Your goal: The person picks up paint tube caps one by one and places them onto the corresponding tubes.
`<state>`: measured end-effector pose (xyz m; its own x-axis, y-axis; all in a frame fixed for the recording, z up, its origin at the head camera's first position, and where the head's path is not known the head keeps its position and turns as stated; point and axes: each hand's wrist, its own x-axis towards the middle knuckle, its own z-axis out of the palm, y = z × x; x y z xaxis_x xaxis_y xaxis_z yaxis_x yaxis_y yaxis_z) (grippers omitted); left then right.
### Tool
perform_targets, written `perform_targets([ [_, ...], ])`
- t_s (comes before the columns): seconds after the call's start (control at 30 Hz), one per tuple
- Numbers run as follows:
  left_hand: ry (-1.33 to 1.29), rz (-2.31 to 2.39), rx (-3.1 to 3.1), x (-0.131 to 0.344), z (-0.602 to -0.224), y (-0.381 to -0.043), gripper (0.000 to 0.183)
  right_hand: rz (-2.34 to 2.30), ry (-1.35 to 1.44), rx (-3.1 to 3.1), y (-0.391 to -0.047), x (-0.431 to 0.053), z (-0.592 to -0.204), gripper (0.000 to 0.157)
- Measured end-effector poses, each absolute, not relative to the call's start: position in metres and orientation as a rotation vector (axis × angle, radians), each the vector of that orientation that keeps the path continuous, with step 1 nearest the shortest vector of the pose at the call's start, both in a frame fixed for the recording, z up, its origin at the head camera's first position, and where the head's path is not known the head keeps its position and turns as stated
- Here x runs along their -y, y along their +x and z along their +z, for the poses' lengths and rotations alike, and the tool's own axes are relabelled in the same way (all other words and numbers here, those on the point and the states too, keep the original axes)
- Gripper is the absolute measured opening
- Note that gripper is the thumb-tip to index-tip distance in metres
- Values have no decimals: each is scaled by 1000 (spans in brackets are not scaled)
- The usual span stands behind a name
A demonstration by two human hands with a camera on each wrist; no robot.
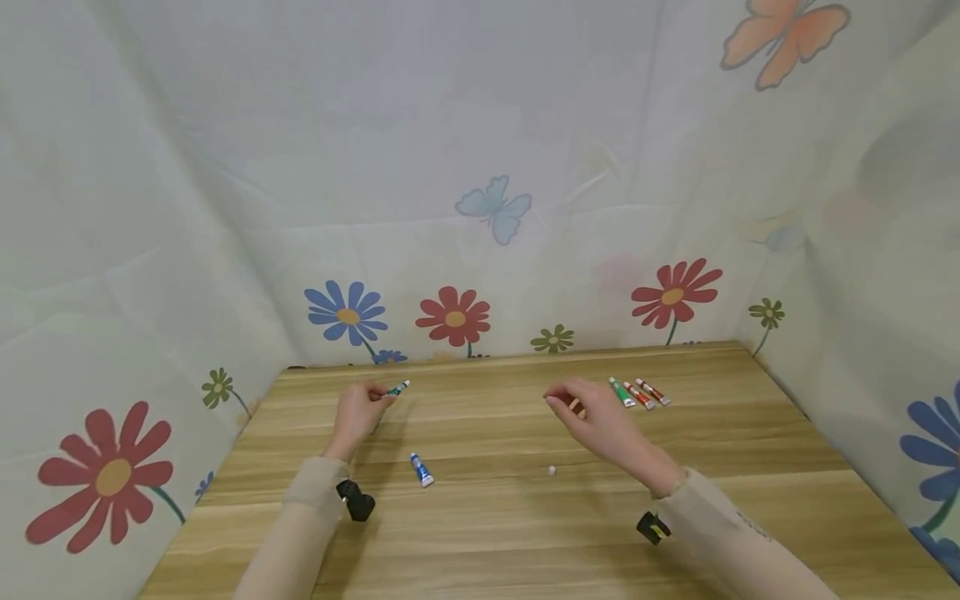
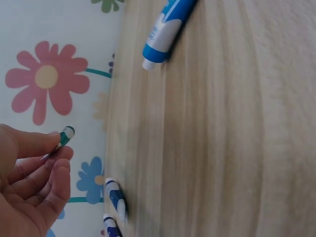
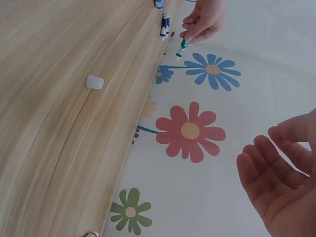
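Note:
My left hand [image 1: 363, 412] pinches a small green paint tube [image 1: 398, 388] between thumb and fingertips, above the left side of the table. In the left wrist view the same green tube [image 2: 65, 136] pokes out past the thumb. My right hand [image 1: 600, 419] hovers over the right side, fingers loosely bent, with nothing in it. Below and left of that hand, a small white cap [image 1: 552, 471] lies on the wood; the right wrist view shows the cap [image 3: 95, 82] close up. A blue tube [image 1: 422, 470] lies near my left forearm.
Beside my right hand a green tube [image 1: 621, 392], a red tube [image 1: 639, 396] and a dark red tube [image 1: 652, 392] lie in a row. Two bluish tubes, one blue [image 2: 116, 197] and one purple [image 2: 111, 226], lie near the table edge. A flower-printed cloth [image 1: 495, 275] hangs behind the table.

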<state>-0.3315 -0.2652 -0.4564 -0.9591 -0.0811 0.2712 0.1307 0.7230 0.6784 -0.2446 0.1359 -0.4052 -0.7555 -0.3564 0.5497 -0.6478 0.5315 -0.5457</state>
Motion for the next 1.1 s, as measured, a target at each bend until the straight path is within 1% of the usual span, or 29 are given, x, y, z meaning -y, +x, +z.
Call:
perform_targets([
  [0.43,-57,-988,2708,270,-471,-338,11,1080,843,2396,-246,-139,-407,13],
  [0.77,-26,-963,2808,274,-481,-341,16,1114,819,2402,-246,-143,-410,15],
  [1.1,-50,-840,2871,273,-483,-338,14,1118,855,2383,-243,-144,-410,15],
])
